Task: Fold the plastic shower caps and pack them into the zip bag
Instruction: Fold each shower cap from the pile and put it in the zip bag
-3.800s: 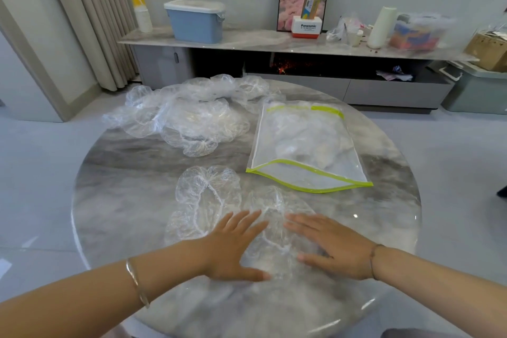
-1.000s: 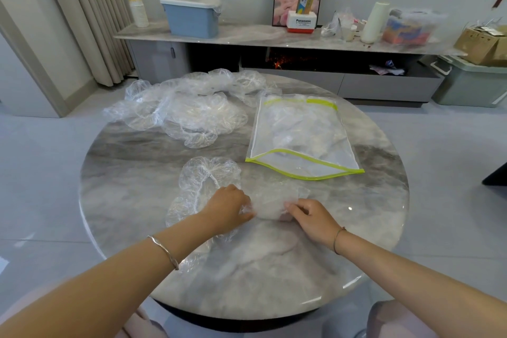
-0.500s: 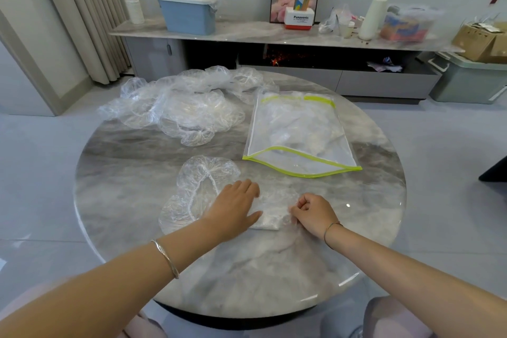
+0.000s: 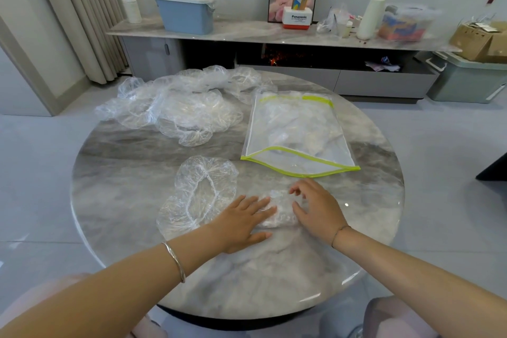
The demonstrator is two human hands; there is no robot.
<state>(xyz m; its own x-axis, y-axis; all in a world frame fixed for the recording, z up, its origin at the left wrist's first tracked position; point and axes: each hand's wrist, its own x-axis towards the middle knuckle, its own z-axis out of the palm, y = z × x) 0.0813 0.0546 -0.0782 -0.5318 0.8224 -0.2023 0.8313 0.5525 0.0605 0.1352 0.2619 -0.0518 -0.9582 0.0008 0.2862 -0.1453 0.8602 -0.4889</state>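
**Folded cap pinned between both hands, bag just beyond**

The fingers (image 4: 259, 204) of the left hand (image 4: 241, 225) lay straight and together, pressing flat on the left end of a small folded bundle of clear plastic shower cap (image 4: 279, 214). The right hand (image 4: 319, 210) arched over its right end, fingers bent and slightly apart. Whether they pinched the film could not be told.

The bundle's long axis ran left to right between the hands. The clear zip bag with yellow-green trim (image 4: 296, 132) lay just far and slightly right of it, long axis running near to far, so the right hand was the nearer. Which end was its mouth was unclear.

Left of the hands lay an open, unfolded clear cap (image 4: 203, 189), and a heap of crumpled clear caps (image 4: 181, 110) sat far left on the round grey marble surface (image 4: 123, 186). Beyond stood a long low sideboard (image 4: 247, 31) and beige curtains (image 4: 82, 14).
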